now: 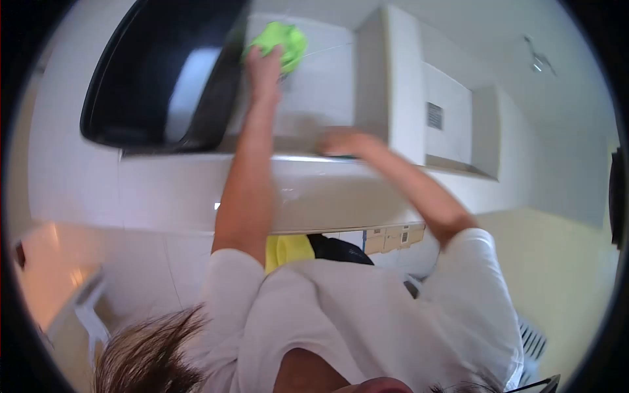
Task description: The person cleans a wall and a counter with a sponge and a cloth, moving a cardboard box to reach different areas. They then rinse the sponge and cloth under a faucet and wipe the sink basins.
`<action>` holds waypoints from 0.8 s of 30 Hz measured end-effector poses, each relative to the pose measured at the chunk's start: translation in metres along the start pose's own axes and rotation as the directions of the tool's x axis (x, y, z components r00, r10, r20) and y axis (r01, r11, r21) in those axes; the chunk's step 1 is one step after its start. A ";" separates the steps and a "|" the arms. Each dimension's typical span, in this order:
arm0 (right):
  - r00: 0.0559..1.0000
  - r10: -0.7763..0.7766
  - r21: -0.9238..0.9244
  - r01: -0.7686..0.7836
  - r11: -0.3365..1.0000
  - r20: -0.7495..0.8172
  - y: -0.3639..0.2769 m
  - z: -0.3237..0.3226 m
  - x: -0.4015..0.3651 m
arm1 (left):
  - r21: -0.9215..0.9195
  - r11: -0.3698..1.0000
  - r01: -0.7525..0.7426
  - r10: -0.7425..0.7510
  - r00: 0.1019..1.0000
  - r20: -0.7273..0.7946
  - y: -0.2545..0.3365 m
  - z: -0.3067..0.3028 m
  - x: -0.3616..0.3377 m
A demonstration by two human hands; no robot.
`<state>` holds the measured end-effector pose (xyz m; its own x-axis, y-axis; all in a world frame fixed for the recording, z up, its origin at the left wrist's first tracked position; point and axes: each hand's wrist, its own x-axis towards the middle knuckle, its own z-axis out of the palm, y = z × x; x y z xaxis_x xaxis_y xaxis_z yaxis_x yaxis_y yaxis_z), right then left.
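Observation:
My left hand [263, 69] reaches to the far side of a white tiled basin [321, 85], its fingers closed on a bright green cloth [283, 42] that bunches up around them. Close to the basin's front rim [301, 158] is my right hand [347, 141], smeared by motion. A thin dark green strip shows just under it, too small to name. Whether the right fingers grip anything is hidden by the blur.
A large black tub [151, 72] stands tilted at the left, beside my left forearm. To the right, past a white dividing wall [406, 85], lies a second basin with a square drain [434, 116]. A metal tap [538, 62] sticks out farther right. Cardboard boxes [393, 239] are below.

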<state>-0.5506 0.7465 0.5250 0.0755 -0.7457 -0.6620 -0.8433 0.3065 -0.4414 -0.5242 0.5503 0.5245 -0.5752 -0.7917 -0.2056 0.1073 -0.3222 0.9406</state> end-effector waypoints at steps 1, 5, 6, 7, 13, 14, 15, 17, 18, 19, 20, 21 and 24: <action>0.988 -0.092 0.024 0.095 0.995 -0.123 -0.011 0.009 0.045 | 0.045 0.998 -0.044 0.045 0.999 -0.020 0.006 0.003 -0.005; 0.886 -0.086 0.359 0.271 0.893 -0.455 -0.077 0.008 0.151 | 0.108 0.991 -0.074 0.065 0.995 0.082 0.036 -0.016 -0.007; 0.875 -0.062 0.357 0.260 0.897 -0.481 -0.069 0.008 0.138 | 0.151 0.984 -0.091 0.074 0.991 0.112 0.037 -0.018 -0.004; 0.946 0.083 0.363 0.039 0.931 -0.313 -0.063 0.004 0.121 | 0.196 0.975 -0.109 0.084 0.987 0.134 0.040 -0.017 -0.003; 0.889 0.456 0.114 -0.458 0.881 0.049 0.012 0.013 -0.032 | 0.508 0.856 -0.097 -0.038 0.968 0.249 0.038 0.002 -0.014; 0.782 0.623 0.194 -0.609 0.769 -0.012 -0.008 0.007 -0.049 | 0.625 0.771 -0.121 -0.043 0.969 0.241 0.034 0.006 -0.010; 0.786 0.619 0.198 -0.604 0.772 -0.017 -0.009 0.007 -0.048 | 0.630 0.767 -0.126 -0.039 0.970 0.241 0.030 0.009 -0.005; 0.760 0.636 0.331 -0.571 0.751 -0.131 -0.006 0.010 -0.039 | 0.756 0.635 -0.161 -0.220 0.900 0.376 0.028 0.013 0.003; 0.761 0.635 0.346 -0.565 0.749 -0.131 0.006 0.013 -0.027 | 0.779 0.584 -0.229 -0.226 0.875 0.427 0.028 0.014 0.001; 0.831 0.497 0.256 -0.439 0.862 -0.250 0.034 0.021 -0.006 | 0.784 0.575 -0.235 -0.234 0.871 0.432 0.028 0.013 -0.002; 0.873 0.340 0.147 -0.307 0.940 -0.350 0.041 0.021 -0.004 | 0.779 0.563 -0.277 -0.263 0.833 0.486 0.026 0.011 -0.006; 0.871 0.348 0.161 -0.310 0.937 -0.348 0.052 0.031 -0.011 | 0.769 0.555 -0.317 -0.294 0.790 0.538 0.022 0.010 -0.010; 0.708 0.477 0.852 0.464 0.243 -0.521 0.040 0.020 -0.098 | 0.809 0.520 -0.273 -0.418 0.745 0.520 0.005 0.014 -0.040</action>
<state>-0.5812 0.8440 0.5596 -0.6263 -0.6895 -0.3637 0.2839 0.2328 -0.9302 -0.5118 0.5877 0.5413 -0.8951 -0.1848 -0.4059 -0.4433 0.4683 0.7643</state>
